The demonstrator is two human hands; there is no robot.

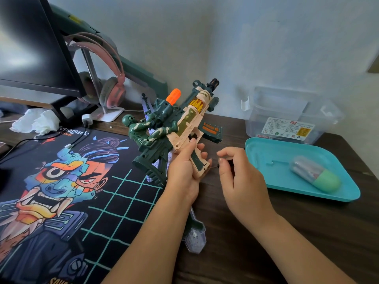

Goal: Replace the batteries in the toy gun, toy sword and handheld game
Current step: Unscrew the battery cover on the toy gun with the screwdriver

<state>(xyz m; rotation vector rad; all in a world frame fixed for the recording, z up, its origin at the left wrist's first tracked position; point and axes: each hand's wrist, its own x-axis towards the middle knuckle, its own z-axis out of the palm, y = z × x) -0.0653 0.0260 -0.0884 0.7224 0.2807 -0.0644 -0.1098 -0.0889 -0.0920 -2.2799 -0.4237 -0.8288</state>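
Note:
The toy gun [184, 117] is green and cream with an orange tip and a green soldier figure on it. My left hand [184, 169] grips its handle and holds it above the desk, muzzle up and to the right. My right hand [238, 171] pinches a small dark screwdriver [215, 166] whose tip touches the bottom of the gun's handle. The toy sword [194, 234], clear and green, lies on the desk under my left forearm, mostly hidden. A pill-shaped case of batteries [315, 174] lies in the teal tray [272, 160]. I cannot see the handheld game.
A printed black desk mat [61, 191] covers the left of the dark wooden desk [246, 242]. At the back stand a monitor [30, 44], pink headphones [110, 87] on a stand, crumpled tissue [37, 121], and a clear plastic box [287, 115] behind the tray.

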